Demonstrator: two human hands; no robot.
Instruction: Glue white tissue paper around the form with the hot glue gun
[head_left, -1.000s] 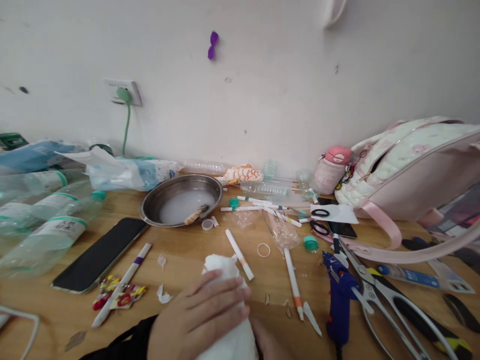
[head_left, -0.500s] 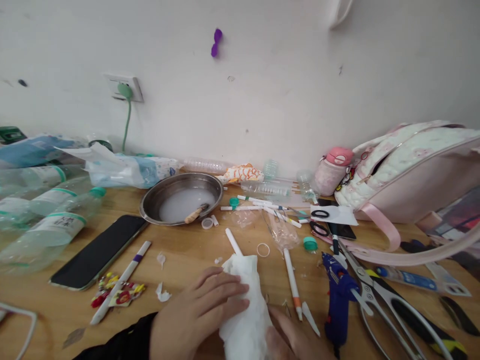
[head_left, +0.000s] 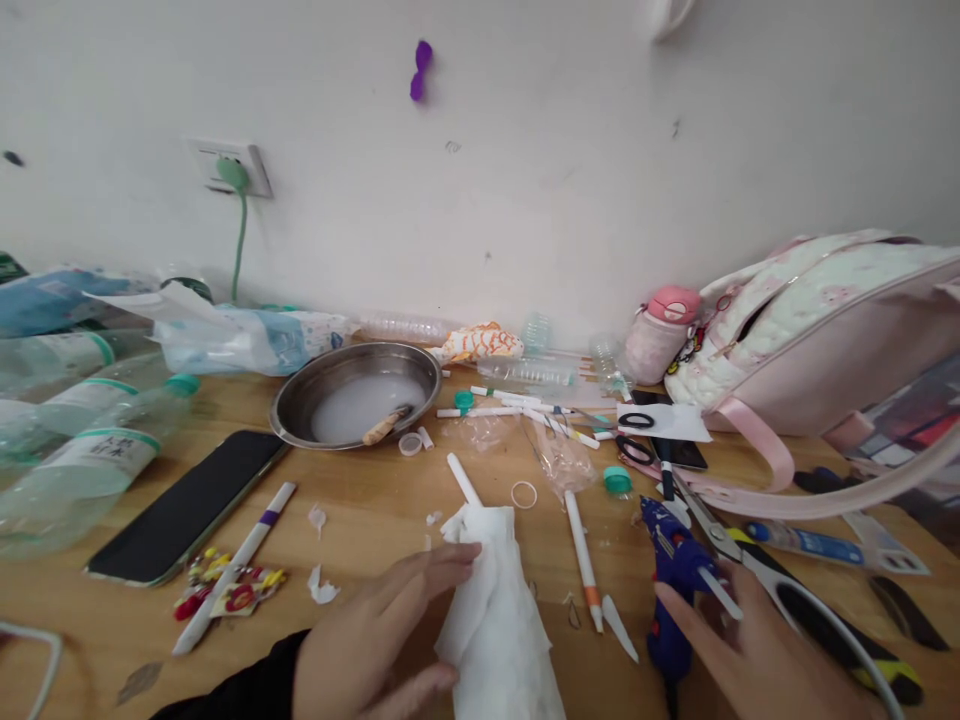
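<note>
A white tissue-wrapped bundle point(head_left: 499, 620) lies at the front of the table, a white marker point(head_left: 465, 480) at its far end. My left hand point(head_left: 375, 625) rests against the bundle's left side, fingers stretched out and thumb apart. To the right, my right hand point(head_left: 757, 650) is at a blue glue gun point(head_left: 667, 570), thumb and fingers spread about its grip and the clear glue stick. Whether they press on it is hard to see. Large scissors point(head_left: 712, 525) lie beside and partly beneath this hand. Between bundle and glue gun lies a marker with an orange band point(head_left: 581, 560).
A metal bowl point(head_left: 281, 410) of cloudy liquid stands behind, near a phone point(head_left: 187, 505) and plastic bottles point(head_left: 112, 455). Markers, caps and a plastic bag point(head_left: 566, 460) litter the middle. A backpack point(head_left: 810, 340) and a pink flask point(head_left: 660, 335) stand at back right.
My right hand has left the bundle and moved right to the glue gun. My left hand has slid to the bundle's left edge, thumb now showing. The view has shifted slightly.
</note>
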